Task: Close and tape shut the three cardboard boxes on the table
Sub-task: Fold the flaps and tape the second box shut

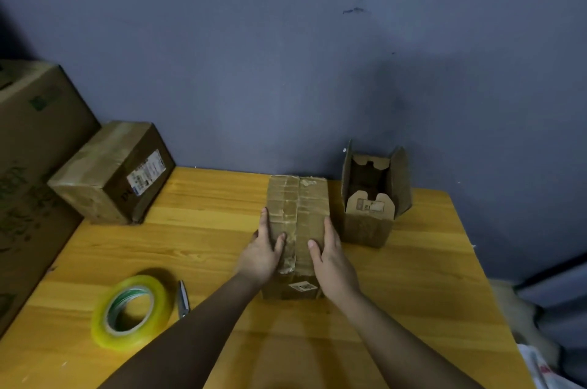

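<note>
Three cardboard boxes were set on the wooden table (222, 261). At the centre of the frame the middle box (298, 223) was held between both hands, its top flaps closed and crossed lengthwise by worn tape. The left hand (263, 253) was laid against the box's left edge, fingers straight along the side and thumb pressed on the top; the right hand (332, 258) was placed likewise on the right edge, neither hand being curled round anything. Just right of centre the open box (371, 198) was stood upright with its flaps raised. At the left of the frame the sealed box (111, 172) was leaned against a large carton (35, 172). At lower left a tape roll (131, 312) was laid flat, with scissors (183, 299) just beside it.
</note>
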A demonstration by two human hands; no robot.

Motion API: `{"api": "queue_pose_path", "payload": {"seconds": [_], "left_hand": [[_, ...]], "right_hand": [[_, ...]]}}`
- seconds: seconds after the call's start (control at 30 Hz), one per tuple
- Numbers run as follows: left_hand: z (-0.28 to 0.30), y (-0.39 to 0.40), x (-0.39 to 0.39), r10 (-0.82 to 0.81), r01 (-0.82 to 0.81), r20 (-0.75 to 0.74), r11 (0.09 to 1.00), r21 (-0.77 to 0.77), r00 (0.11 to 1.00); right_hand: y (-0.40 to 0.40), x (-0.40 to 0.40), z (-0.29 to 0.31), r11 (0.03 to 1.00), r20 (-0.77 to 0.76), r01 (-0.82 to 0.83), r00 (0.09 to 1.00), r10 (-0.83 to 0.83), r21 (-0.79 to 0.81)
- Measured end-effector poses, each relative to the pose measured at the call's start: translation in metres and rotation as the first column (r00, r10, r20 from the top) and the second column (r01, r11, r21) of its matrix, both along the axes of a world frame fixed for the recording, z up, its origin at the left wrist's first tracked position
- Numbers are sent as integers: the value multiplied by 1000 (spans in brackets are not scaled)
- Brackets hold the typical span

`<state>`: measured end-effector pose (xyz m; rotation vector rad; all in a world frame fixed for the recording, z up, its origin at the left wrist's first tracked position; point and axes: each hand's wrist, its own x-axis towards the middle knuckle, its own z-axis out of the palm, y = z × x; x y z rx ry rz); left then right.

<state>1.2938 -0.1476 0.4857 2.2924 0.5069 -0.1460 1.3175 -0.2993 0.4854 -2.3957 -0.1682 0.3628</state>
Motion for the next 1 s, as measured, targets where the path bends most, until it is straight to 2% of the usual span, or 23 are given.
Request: {"api": "queue_pose_path", "payload": {"seconds": [0.13, 0.27, 0.4, 0.57, 0.77, 1.0], "left_hand": [[4, 0, 1, -35, 35, -7, 999, 7, 999], [11, 0, 1, -90, 58, 135, 973, 222, 987], [12, -11, 2, -212, 174, 50, 899, 401, 976], [4, -17, 4, -267, 244, -40, 797, 553, 963], [2, -17, 5, -306, 296, -90, 739, 605, 948], [1, -16, 7, -349, 322, -69, 747, 582, 934]], "right_hand": [[-2, 3, 8, 986, 83, -40, 995, 54, -161], [-1, 18, 19, 955, 232, -143, 951, 205, -259], [7, 35, 20, 922, 206, -245, 927, 313, -300], [14, 39, 9, 936, 178, -247, 939, 295, -251], [15, 39, 4, 915, 170, -285, 925, 341, -285], [14, 39, 1, 881, 187, -317, 898, 398, -352]]}}
